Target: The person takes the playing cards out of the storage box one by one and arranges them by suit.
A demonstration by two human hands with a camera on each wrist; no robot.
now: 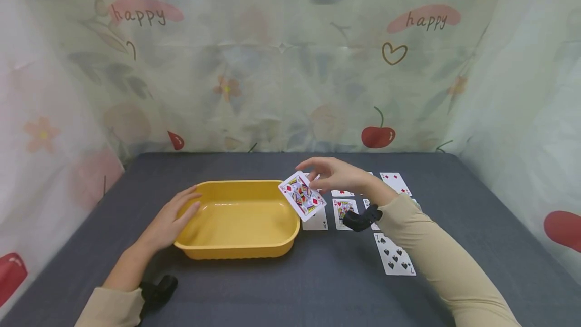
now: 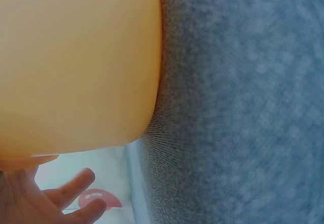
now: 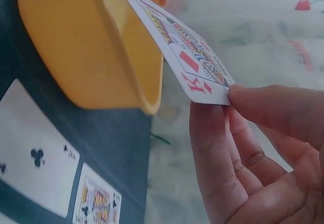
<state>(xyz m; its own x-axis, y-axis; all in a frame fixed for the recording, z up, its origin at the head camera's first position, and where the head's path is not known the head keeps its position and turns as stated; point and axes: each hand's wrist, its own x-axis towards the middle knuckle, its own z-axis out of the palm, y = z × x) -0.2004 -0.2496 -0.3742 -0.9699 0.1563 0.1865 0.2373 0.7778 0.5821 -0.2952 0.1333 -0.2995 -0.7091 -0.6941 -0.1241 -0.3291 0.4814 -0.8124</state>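
My right hand (image 1: 338,174) pinches a king of diamonds playing card (image 1: 301,196) by one edge, thumb on its face. The card is tilted and overlaps the right end of a yellow basin (image 1: 240,253) in the head view. In the right wrist view the king of diamonds (image 3: 190,57) slants up from the fingertips, with the basin (image 3: 76,57) behind it. My left hand (image 1: 170,221) lies at the basin's left rim with its fingers extended. Below the basin wall in the left wrist view, two fingers (image 2: 76,188) of that hand stick out straight.
Several face-up cards lie in rows right of the basin, partly hidden by my right arm. A seven of spades (image 1: 394,254) is nearest me, a diamond card (image 1: 395,183) farther back. A clubs card (image 3: 38,155) lies beside the basin. A printed curtain (image 1: 281,90) closes off the back.
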